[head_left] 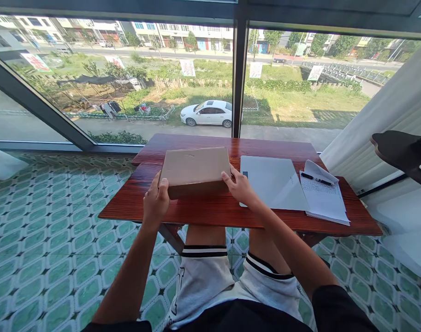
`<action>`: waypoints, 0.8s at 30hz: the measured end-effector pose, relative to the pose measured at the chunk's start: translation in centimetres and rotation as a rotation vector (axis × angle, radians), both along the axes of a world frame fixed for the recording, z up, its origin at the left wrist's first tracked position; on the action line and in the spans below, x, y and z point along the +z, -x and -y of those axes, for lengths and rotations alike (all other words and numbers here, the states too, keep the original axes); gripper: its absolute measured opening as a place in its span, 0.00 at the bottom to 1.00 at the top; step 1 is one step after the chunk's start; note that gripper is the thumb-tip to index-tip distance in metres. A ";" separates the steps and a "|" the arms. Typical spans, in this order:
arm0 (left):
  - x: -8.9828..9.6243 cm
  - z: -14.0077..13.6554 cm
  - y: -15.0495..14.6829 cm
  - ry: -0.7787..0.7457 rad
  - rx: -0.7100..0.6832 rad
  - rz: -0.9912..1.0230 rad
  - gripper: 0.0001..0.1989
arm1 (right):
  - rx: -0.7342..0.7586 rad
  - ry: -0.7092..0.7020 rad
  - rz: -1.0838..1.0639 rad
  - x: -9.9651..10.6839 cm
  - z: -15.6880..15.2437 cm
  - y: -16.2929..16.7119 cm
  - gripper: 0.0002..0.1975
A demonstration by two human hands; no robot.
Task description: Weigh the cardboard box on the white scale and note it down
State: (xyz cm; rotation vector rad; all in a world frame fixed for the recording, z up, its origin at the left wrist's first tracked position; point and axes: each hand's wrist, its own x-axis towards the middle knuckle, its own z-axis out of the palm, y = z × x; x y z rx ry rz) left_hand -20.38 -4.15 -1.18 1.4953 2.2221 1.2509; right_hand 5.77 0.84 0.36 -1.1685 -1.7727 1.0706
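A closed brown cardboard box [196, 168] is held between my two hands over the left half of the dark red wooden table [203, 216]. My left hand [156, 198] grips its left end, thumb on the front corner. At the right end, my right hand [240, 184] clasps the box with its thumb near the top edge. The fingers of both hands are partly hidden behind the box. Whether the underside touches the table I cannot tell. Just right of my right hand lies a flat silver laptop [272, 182], its lid closed.
Right of the laptop are sheets of written paper [326, 203] with a black pen [317, 179] on them. A dark curved object [402, 154] juts in at the right, before a white curtain [383, 110]. Large windows stand behind the table; a white car [208, 113] is outside.
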 end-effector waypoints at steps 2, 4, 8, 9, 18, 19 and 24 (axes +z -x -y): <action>0.6 0.1 -0.4 -0.006 0.004 0.034 0.31 | 0.006 -0.002 -0.012 0.3 0.1 -0.3 0.33; 1.2 0.1 -1.0 -0.005 -0.008 0.056 0.31 | -0.012 -0.007 -0.001 0.6 0.2 -0.8 0.33; 1.9 -0.1 -2.6 -0.023 -0.011 0.047 0.30 | -0.070 -0.013 0.033 1.1 0.3 -2.1 0.31; 2.0 -0.2 -3.1 -0.033 -0.015 0.040 0.30 | -0.085 -0.017 0.030 1.2 0.3 -2.4 0.31; 2.5 -1.5 -7.6 -0.076 -0.120 0.032 0.31 | -0.253 -0.025 0.027 1.7 0.3 -6.7 0.30; 2.6 -1.7 -8.2 -0.077 -0.128 0.031 0.31 | -0.267 -0.028 0.028 1.8 0.3 -7.2 0.30; 2.9 -2.6 -11.2 -0.027 -0.167 0.035 0.33 | -0.354 -0.050 0.047 2.1 0.6 -10.0 0.29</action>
